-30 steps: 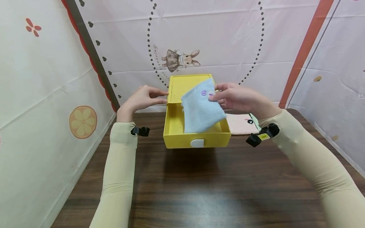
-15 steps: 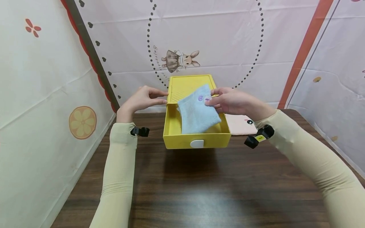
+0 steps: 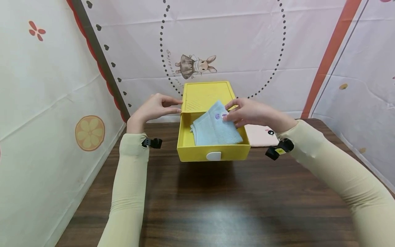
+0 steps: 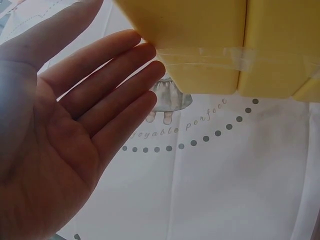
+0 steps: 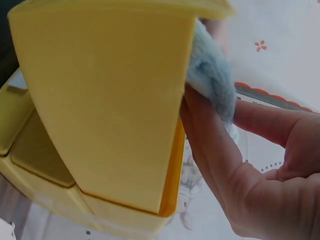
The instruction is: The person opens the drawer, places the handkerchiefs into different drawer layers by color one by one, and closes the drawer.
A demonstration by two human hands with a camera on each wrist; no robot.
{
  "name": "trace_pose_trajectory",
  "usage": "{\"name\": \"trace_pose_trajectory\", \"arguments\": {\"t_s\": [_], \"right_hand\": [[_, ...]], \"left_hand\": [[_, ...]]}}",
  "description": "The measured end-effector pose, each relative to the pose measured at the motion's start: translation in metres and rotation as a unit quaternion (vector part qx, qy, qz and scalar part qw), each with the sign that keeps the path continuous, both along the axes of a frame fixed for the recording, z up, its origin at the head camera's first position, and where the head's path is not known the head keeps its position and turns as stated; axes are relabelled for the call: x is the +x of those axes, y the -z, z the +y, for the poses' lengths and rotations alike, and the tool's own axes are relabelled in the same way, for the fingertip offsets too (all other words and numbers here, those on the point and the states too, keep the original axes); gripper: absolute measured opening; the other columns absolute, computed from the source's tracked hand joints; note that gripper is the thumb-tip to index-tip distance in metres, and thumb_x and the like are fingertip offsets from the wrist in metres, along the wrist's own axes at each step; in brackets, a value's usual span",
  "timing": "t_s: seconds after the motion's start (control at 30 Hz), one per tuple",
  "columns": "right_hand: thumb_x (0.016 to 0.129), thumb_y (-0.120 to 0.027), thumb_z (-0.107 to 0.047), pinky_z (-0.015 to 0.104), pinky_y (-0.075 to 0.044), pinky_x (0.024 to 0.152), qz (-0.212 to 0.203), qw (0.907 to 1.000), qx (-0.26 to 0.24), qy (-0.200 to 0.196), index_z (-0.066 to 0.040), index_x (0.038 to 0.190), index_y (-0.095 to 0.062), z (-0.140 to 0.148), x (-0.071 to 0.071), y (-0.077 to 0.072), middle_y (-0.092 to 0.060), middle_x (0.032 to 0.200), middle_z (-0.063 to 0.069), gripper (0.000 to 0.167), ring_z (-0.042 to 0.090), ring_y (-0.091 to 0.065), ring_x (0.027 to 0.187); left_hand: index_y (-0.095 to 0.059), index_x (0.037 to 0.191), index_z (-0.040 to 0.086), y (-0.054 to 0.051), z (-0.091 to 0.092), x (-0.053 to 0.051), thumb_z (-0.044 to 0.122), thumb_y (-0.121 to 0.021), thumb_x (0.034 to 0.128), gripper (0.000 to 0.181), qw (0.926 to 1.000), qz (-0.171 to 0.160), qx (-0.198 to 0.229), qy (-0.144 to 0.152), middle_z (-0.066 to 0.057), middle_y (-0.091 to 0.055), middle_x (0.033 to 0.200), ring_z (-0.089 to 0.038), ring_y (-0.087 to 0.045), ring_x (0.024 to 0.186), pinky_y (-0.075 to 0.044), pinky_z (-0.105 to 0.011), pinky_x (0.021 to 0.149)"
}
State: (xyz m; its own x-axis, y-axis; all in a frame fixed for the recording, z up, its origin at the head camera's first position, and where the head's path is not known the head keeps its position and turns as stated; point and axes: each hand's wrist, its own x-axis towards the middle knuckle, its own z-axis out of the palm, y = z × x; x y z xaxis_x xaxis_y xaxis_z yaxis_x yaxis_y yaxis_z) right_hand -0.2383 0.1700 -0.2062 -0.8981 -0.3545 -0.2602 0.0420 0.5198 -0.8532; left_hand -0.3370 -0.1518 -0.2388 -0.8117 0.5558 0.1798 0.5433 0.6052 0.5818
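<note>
A yellow drawer [image 3: 194,154] with a white pull tab stands pulled out of a yellow drawer unit [image 3: 205,93]. My right hand [image 3: 254,112] pinches a light blue towel [image 3: 211,130] with a purple swirl on it. The towel's lower part sits inside the drawer, and its upper corner sticks up above the rim. In the right wrist view, the towel [image 5: 212,70] is between thumb and fingers, partly behind the drawer's side wall [image 5: 105,105]. My left hand [image 3: 151,111] touches the unit's left edge; its fingers are straight in the left wrist view.
A pink cloth [image 3: 260,135] with a printed eye lies on the dark wooden table [image 3: 216,206], right of the drawer. Patterned white sheeting [image 3: 234,41] hangs behind and at both sides. Clear tape [image 4: 220,57] runs along the unit's side.
My right hand has lowered the blue towel and moved slightly left, so more of the towel is inside the drawer. The left hand and the drawer have stayed put.
</note>
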Motion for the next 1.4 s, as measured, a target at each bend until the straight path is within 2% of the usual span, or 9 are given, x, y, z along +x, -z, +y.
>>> {"name": "trace_pose_trajectory", "arguments": {"t_s": [0.23,0.5,0.7,1.0,1.27,1.4], "right_hand": [[0.092,-0.061,-0.010,0.024,-0.053,0.068,-0.014,0.9999,-0.005,-0.003,0.003,0.134,-0.037,0.002,0.001,-0.005,-0.060,0.104,0.010,0.050,0.012,-0.061,0.078],[0.089,-0.065,-0.006,0.028,-0.056,0.073,-0.028,0.9996,-0.009,-0.006,0.004,0.133,-0.038,0.005,0.001,-0.009,-0.062,0.104,0.013,0.052,0.013,-0.064,0.074],[0.087,-0.069,-0.010,0.028,-0.057,0.073,-0.003,0.9992,0.040,-0.004,0.004,0.128,-0.047,0.007,0.000,-0.012,-0.066,0.097,0.011,0.048,0.012,-0.065,0.071],[0.085,-0.072,-0.013,0.029,-0.057,0.074,0.031,0.9938,0.107,0.000,0.005,0.120,-0.056,0.007,-0.001,-0.012,-0.067,0.099,0.013,0.043,0.010,-0.066,0.072],[0.085,-0.071,-0.011,0.032,-0.058,0.073,0.035,0.9929,0.113,-0.009,0.007,0.117,-0.060,0.007,-0.003,-0.009,-0.069,0.093,0.011,0.038,0.011,-0.066,0.069],[0.086,-0.070,-0.010,0.032,-0.057,0.074,0.034,0.9932,0.111,-0.012,0.007,0.117,-0.059,0.006,-0.004,-0.008,-0.069,0.096,0.013,0.038,0.011,-0.067,0.071]], "left_hand": [[-0.067,0.121,0.024,0.000,0.001,0.000,0.049,-0.071,0.0798,0.049,1.0000,0.006,0.002,-0.001,0.000,-0.066,0.119,-0.014,-0.063,0.104,-0.052,-0.039,0.088],[-0.067,0.121,0.025,0.000,0.001,0.000,0.052,-0.071,0.0785,0.051,1.0000,0.003,-0.002,-0.005,0.000,-0.066,0.120,-0.015,-0.063,0.105,-0.052,-0.040,0.088],[-0.066,0.122,0.024,-0.001,0.002,0.001,0.051,-0.071,0.0791,0.051,1.0000,0.004,-0.005,-0.005,0.000,-0.066,0.120,-0.015,-0.063,0.104,-0.052,-0.039,0.088],[-0.066,0.122,0.024,-0.001,0.002,0.001,0.051,-0.071,0.0793,0.050,1.0000,0.003,-0.005,-0.005,0.000,-0.066,0.120,-0.016,-0.063,0.106,-0.052,-0.040,0.089],[-0.066,0.122,0.024,0.000,0.002,0.000,0.052,-0.071,0.0792,0.051,1.0000,0.005,-0.006,-0.004,-0.001,-0.066,0.121,-0.016,-0.063,0.106,-0.051,-0.040,0.090],[-0.066,0.122,0.024,-0.001,0.002,0.001,0.052,-0.071,0.0790,0.051,1.0000,0.004,-0.006,-0.005,-0.001,-0.066,0.121,-0.016,-0.063,0.106,-0.051,-0.040,0.089]]}}
